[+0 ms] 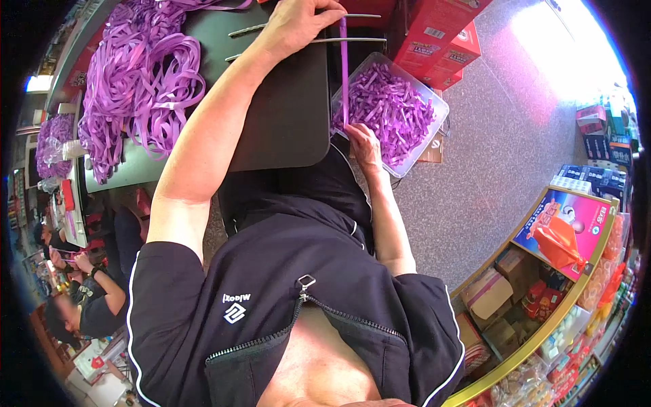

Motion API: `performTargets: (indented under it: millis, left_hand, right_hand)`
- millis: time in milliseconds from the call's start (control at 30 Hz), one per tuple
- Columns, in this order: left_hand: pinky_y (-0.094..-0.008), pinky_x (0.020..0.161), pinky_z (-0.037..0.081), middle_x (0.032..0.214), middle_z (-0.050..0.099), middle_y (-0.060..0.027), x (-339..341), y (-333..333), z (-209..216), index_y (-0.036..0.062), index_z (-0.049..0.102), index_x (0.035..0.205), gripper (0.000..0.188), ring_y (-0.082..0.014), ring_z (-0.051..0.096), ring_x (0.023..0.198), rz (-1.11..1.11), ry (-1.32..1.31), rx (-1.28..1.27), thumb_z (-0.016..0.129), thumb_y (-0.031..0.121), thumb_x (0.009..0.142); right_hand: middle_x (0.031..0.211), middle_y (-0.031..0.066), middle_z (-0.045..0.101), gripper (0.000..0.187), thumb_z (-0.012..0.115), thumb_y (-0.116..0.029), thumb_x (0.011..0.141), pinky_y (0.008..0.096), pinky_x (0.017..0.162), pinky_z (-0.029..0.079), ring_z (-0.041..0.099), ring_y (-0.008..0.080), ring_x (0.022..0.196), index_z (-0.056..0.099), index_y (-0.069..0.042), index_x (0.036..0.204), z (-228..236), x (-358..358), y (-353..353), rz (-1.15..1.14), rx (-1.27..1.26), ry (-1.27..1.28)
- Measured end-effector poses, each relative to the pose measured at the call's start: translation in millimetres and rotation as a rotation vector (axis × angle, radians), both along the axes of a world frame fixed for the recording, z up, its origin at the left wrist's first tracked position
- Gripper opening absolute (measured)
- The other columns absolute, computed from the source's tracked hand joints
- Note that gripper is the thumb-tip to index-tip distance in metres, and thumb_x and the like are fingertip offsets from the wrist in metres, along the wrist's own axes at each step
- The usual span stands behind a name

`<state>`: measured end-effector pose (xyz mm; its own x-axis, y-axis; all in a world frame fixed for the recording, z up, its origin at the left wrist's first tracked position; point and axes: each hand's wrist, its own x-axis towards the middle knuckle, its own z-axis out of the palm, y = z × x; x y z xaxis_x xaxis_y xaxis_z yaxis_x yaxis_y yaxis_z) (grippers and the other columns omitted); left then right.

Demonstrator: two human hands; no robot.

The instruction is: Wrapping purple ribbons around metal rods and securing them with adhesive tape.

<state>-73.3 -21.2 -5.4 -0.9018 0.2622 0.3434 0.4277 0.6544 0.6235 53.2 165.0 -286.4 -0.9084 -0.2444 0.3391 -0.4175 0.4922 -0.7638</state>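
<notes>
A purple ribbon [344,74] is stretched straight between my hands, running along the right edge of the black tabletop [285,115]. My left hand [302,24] pinches its far end, beside two thin metal rods [349,40] that reach past the table's edge. Lower down, my right hand [365,144] has the near end between thumb and fingers. That hand is over the near left side of a clear plastic bin [439,112], which holds a heap of short purple ribbon pieces [397,112].
Long purple ribbon lies in a tangled pile [142,81] on the table's left. Red boxes [434,41] stand beyond the bin. A display case [515,292] curves along the right, with packed goods around it. At far left, another person [91,305] sits working.
</notes>
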Motion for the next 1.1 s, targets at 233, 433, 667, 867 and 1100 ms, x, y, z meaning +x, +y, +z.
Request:
performTargets:
  millis: [233, 433, 667, 867, 1100]
  left_hand:
    - [-0.0414, 0.088, 0.045, 0.113, 0.062, -0.017, -5, -6, -6, 0.0067, 0.072, 0.087, 0.018, -0.0341, 0.058, 0.102, 0.001, 0.104, -0.074, 0.063, 0.021, 0.08]
    - [-0.0443, 0.099, 0.036, 0.12, 0.058, -0.0151, -11, -8, -21, 0.0138, 0.074, 0.086, 0.019, -0.0349, 0.046, 0.117, 0.071, 0.136, -0.114, 0.061, 0.026, 0.081]
    - [-0.0452, 0.106, 0.024, 0.132, 0.05, -0.0043, -21, -11, -34, 0.0222, 0.074, 0.092, 0.025, -0.0283, 0.035, 0.128, 0.136, 0.083, -0.195, 0.057, 0.036, 0.08]
    - [-0.0466, 0.108, 0.021, 0.136, 0.047, -0.0045, -26, -2, -27, 0.0229, 0.074, 0.093, 0.023, -0.0327, 0.031, 0.131, 0.155, -0.027, -0.194, 0.058, 0.034, 0.08]
    - [-0.0482, 0.108, 0.018, 0.138, 0.044, -0.0056, -23, -3, -26, 0.0224, 0.073, 0.094, 0.023, -0.0363, 0.027, 0.133, 0.142, -0.067, -0.197, 0.058, 0.034, 0.081]
  right_hand:
    - [0.093, 0.0097, 0.059, 0.017, 0.066, -0.005, 0.079, 0.0358, 0.076, 0.048, 0.059, 0.0278, 0.088, 0.066, -0.008, 0.096, 32, 45, 27, -0.02, -0.041, -0.051]
    - [0.094, 0.0103, 0.056, 0.018, 0.072, -0.006, 0.07, 0.0377, 0.076, 0.046, 0.056, 0.0268, 0.088, 0.068, -0.006, 0.087, 135, 100, 39, 0.154, -0.02, -0.022]
    - [0.092, 0.0072, 0.06, 0.019, 0.075, -0.026, 0.067, 0.0354, 0.07, 0.037, 0.049, 0.0226, 0.083, 0.068, -0.01, 0.074, 262, 96, 48, 0.282, -0.228, 0.24]
    - [0.077, 0.0057, 0.065, 0.028, 0.072, -0.036, 0.074, 0.0344, 0.064, 0.034, 0.047, 0.0194, 0.072, 0.068, -0.008, 0.076, 298, 66, 39, 0.382, -0.394, 0.27]
    - [0.072, 0.0026, 0.066, 0.028, 0.073, -0.036, 0.072, 0.0352, 0.064, 0.032, 0.047, 0.0179, 0.067, 0.068, -0.009, 0.071, 324, 56, 35, 0.413, -0.299, 0.312]
